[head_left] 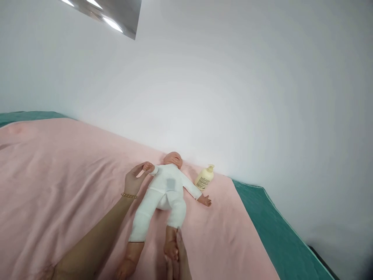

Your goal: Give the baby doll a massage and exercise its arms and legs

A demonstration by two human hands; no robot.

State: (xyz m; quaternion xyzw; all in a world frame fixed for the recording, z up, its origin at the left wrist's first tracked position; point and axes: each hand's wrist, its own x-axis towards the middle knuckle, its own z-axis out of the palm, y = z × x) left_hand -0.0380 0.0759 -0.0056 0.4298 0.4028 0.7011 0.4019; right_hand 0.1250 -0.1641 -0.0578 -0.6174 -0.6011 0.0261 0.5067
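A baby doll with a white cloth body lies on its back on a pink sheet, its head toward the wall. My left hand, with a gold bracelet at the wrist, is closed around the doll's hand on the left side. At the lower middle, my right hand grips the doll's foot on the right, the thumb along its side and the fingers partly hidden beneath. The doll's other foot and its other arm rest on the sheet, touched by neither hand.
A pale yellow pump bottle stands beside the doll's outstretched arm. The pink sheet covers a green surface that shows at both sides. Behind rises a white wall, with a shiny panel at upper left.
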